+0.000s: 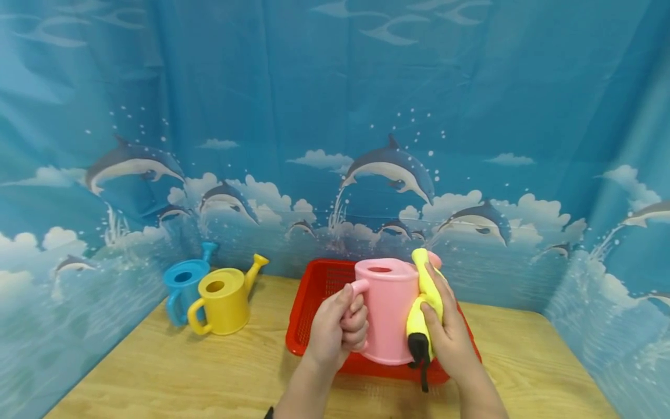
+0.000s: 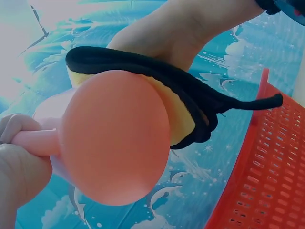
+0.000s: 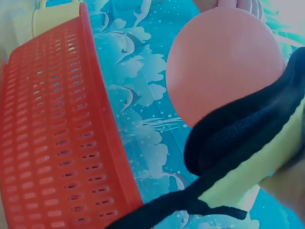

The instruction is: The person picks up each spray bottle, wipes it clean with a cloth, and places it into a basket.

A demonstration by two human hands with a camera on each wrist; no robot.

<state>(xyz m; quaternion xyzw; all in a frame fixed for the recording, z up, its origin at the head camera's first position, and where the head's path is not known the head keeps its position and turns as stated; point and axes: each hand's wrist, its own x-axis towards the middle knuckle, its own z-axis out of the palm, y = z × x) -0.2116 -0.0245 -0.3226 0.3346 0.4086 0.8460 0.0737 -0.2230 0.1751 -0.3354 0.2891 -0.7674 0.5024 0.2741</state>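
Hanging above table level, the pink can (image 1: 387,317) was gripped by its handle (image 1: 360,285) in the left hand (image 1: 340,323), fingers curled tight round it. The yellow cloth (image 1: 419,320) was clamped in the right hand (image 1: 450,331) and laid against the can's spout side. By head view the can was lined up with the red basket (image 1: 295,334); whether it was fully over it could not be told, as the basket was seen off to one side in both wrist views. Main risk, as judged: twist. Load was taken at the handle side only, so if the spout side was pushed hard through the cloth, the can could be swung round in the left grip. Second: slip. With smooth plastic faced by loose, bunched fabric, little hold on the can could be counted on from the right side. Third: snag. The black strap (image 2: 252,103) was left dangling, and could be caught on the basket's rim or slots if lowered. Spout (image 1: 435,260) was mostly covered by cloth, so a knock there could be missed. Yellow can (image 1: 225,302) and blue can (image 1: 186,276) were stood well apart at left; low risk.
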